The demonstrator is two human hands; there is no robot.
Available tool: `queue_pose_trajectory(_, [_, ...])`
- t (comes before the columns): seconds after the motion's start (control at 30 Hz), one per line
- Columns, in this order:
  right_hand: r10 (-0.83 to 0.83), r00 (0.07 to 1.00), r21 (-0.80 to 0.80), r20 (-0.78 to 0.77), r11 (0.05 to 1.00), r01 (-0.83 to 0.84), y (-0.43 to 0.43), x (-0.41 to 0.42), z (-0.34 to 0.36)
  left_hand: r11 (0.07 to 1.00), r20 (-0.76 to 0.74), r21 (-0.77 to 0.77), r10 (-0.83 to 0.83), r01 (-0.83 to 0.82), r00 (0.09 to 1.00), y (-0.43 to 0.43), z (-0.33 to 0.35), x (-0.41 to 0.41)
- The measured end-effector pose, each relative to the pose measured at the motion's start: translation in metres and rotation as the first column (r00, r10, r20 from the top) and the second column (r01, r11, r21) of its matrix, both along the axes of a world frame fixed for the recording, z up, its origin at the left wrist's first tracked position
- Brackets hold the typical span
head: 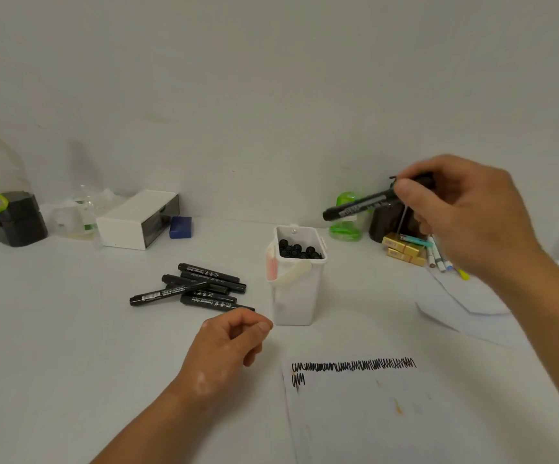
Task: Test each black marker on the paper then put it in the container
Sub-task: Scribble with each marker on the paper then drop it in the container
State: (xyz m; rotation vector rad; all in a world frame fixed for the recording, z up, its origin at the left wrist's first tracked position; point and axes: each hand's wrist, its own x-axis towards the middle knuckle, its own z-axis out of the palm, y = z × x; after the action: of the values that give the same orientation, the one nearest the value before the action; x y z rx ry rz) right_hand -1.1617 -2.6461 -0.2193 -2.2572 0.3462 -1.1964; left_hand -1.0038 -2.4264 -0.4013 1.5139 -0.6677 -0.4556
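Right hand grips a marker, raised right of and above the container. Left hand, loosely curled, holds nothing; loose markers lie just beyond it.

Far left on your surface: red-capped bottle of dark liquid; then white drawer box, blue block; right, yellow boxes.
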Motion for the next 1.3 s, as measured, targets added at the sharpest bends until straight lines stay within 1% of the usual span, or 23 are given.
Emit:
queue_pose_trajectory(0.07, [-0.036, 0.995, -0.096, -0.091, 0.995, 0.028, -0.002, 0.023, 0.016, 1.000, -0.008, -0.004, 0.005, -0.005, 1.000, 0.000, -0.001, 0.000])
queue_pose_trajectory(0.1, [-0.066, 0.987, -0.169, -0.145, 0.985, 0.041, -0.001, 0.034, 0.020, 1.000, -0.012, -0.006, 0.010, -0.010, 1.000, 0.000, -0.001, 0.001])
queue_pose_trajectory(0.2, [-0.149, 0.945, -0.333, -0.292, 0.942, 0.046, -0.001, 0.069, 0.023, 1.000, -0.029, -0.008, 0.014, -0.014, 0.999, 0.000, -0.002, 0.002])
queue_pose_trajectory(0.33, [-0.226, 0.862, -0.435, -0.455, 0.900, 0.007, -0.005, 0.106, 0.012, 1.000, -0.042, -0.012, 0.009, -0.010, 0.999, 0.000, -0.004, 0.004])
queue_pose_trajectory(0.43, [-0.273, 0.812, -0.501, -0.517, 0.865, -0.029, -0.004, 0.123, -0.001, 1.000, -0.044, -0.016, 0.021, -0.022, 0.999, 0.000, -0.005, 0.006])
queue_pose_trajectory(0.5, [-0.287, 0.770, -0.520, -0.570, 0.852, -0.067, -0.005, 0.131, -0.008, 1.000, -0.044, -0.021, 0.023, -0.024, 0.999, 0.000, -0.005, 0.007])
queue_pose_trajectory(0.63, [-0.313, 0.638, -0.516, -0.703, 0.843, -0.155, -0.003, 0.140, -0.016, 0.999, -0.044, -0.027, 0.021, -0.023, 0.999, 0.000, -0.005, 0.006])
queue_pose_trajectory(0.7, [-0.310, 0.589, -0.503, -0.746, 0.843, -0.193, 0.000, 0.141, -0.020, 1.000, -0.054, -0.028, 0.009, -0.011, 0.999, 0.000, -0.005, 0.006])
queue_pose_trajectory(0.9, [-0.310, 0.485, -0.471, -0.818, 0.844, -0.255, 0.009, 0.143, -0.023, 1.000, -0.055, -0.012, -0.017, 0.016, 0.998, -0.001, -0.005, 0.006])
queue_pose_trajectory(1.03, [-0.328, 0.421, -0.473, -0.846, 0.825, -0.308, 0.010, 0.144, -0.028, 1.000, -0.050, -0.012, -0.018, 0.017, 0.999, 0.000, -0.006, 0.006])
queue_pose_trajectory(1.1, [-0.327, 0.416, -0.471, -0.848, 0.826, -0.310, 0.011, 0.144, -0.028, 1.000, -0.047, -0.012, -0.017, 0.016, 0.999, 0.000, -0.006, 0.007])
queue_pose_trajectory(1.17, [-0.292, 0.449, -0.448, -0.844, 0.844, -0.293, 0.010, 0.142, -0.025, 1.000, -0.044, -0.005, -0.012, 0.012, 0.999, 0.000, -0.005, 0.008])
queue_pose_trajectory(1.23, [-0.238, 0.535, -0.418, -0.810, 0.875, -0.243, 0.007, 0.135, -0.016, 1.000, -0.041, -0.002, -0.007, 0.007, 0.999, 0.001, -0.005, 0.008])
queue_pose_trajectory(1.3, [-0.189, 0.649, -0.394, -0.737, 0.900, -0.185, 0.003, 0.125, -0.007, 1.000, -0.036, -0.004, -0.001, 0.001, 0.999, 0.002, -0.004, 0.010])
